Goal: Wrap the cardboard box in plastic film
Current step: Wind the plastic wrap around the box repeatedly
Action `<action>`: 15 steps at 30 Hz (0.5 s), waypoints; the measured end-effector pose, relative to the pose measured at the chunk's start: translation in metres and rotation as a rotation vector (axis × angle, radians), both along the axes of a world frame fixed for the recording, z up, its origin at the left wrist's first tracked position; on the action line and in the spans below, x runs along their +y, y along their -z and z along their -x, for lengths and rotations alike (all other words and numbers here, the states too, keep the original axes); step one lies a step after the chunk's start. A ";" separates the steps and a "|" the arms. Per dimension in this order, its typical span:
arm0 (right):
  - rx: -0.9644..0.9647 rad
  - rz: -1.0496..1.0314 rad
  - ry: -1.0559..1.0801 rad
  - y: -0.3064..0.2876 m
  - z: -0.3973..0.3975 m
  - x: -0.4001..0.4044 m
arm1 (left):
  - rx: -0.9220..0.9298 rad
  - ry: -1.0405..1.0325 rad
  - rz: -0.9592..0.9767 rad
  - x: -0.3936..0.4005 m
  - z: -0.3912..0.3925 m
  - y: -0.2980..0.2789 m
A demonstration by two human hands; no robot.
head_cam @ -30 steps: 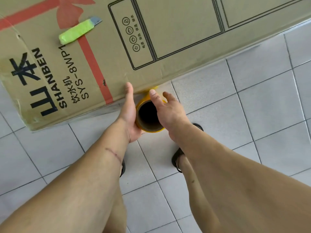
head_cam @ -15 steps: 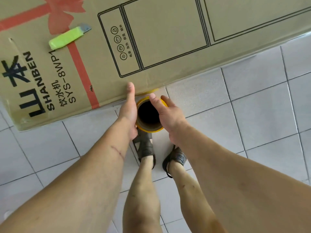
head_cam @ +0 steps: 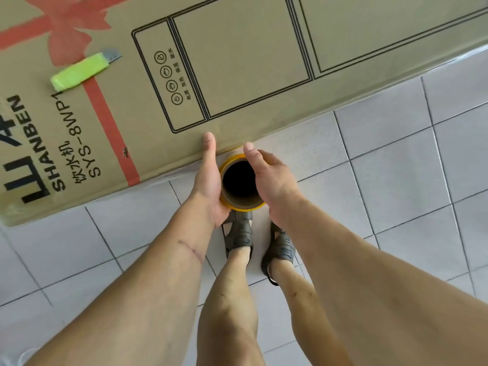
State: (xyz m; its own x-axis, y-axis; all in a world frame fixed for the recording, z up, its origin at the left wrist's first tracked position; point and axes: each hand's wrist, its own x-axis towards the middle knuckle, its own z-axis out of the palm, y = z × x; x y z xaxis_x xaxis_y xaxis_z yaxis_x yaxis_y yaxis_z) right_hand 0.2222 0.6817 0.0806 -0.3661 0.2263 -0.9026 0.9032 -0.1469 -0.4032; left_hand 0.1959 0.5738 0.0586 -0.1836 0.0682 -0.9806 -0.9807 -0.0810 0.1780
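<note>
Cardboard box [head_cam: 237, 75] lies flat on the tiled floor [head_cam: 396, 167], long printed face up, near long edge running from bottom left to upper right across the view. Film already looks stretched over part of it: a glossy sheen shows along the near edge at right and near the left corner, so wrapping seems underway, extent unclear.

Roll [head_cam: 241, 184] sits upright between both hands, just off the box's near edge, hollow core facing the camera, yellowish rim. Held vertical like this probably so film pays out sideways against the box's side face as the person walks along it. Film strand itself between roll and box is not clearly visible.

Left hand [head_cam: 208, 180] cups the roll's left side, palm on it, thumb extended forward with its tip at the box edge, likely steadying or guiding against the cardboard. Right hand [head_cam: 269, 178] curls over the roll's right side, thumb over the rim at top. Both hold the roll; fingers below are hidden.

Green cutter [head_cam: 81, 72] rests on the box's top face toward the left end, on the red ribbon print, well apart from the hands, likely parked there for cutting the film at the end.

Feet in dark sandals [head_cam: 239, 233] stand on the floor directly below the roll, close to the box.
</note>
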 end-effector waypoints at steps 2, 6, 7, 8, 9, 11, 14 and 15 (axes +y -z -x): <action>0.025 -0.072 -0.110 -0.001 0.006 0.009 | -0.014 -0.026 -0.063 0.002 -0.007 0.001; 0.050 -0.216 -0.188 0.000 0.013 0.018 | 0.014 0.051 -0.055 0.008 -0.007 0.004; 0.028 -0.188 -0.118 -0.001 0.010 0.018 | 0.038 0.092 0.003 0.011 -0.003 0.005; 0.004 -0.143 -0.041 -0.002 0.005 0.017 | 0.058 0.113 0.045 0.014 0.002 0.006; -0.014 -0.090 0.020 0.000 -0.001 0.016 | 0.063 0.130 0.054 0.017 0.007 0.005; -0.022 -0.003 0.093 0.001 -0.009 0.014 | 0.039 0.105 -0.013 0.019 0.011 0.002; -0.022 -0.036 0.088 -0.002 -0.008 0.023 | -0.002 0.022 -0.098 0.024 0.001 0.000; -0.019 -0.076 0.057 -0.003 -0.006 0.029 | -0.020 -0.011 -0.125 0.028 -0.003 0.000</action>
State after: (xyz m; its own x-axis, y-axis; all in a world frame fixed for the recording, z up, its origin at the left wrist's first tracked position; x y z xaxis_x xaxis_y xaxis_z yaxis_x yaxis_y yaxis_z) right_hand 0.2282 0.7103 0.0835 -0.3338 0.3147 -0.8886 0.9019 -0.1676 -0.3981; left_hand 0.1991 0.6017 0.0588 -0.1656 0.1878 -0.9681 -0.9829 -0.1122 0.1463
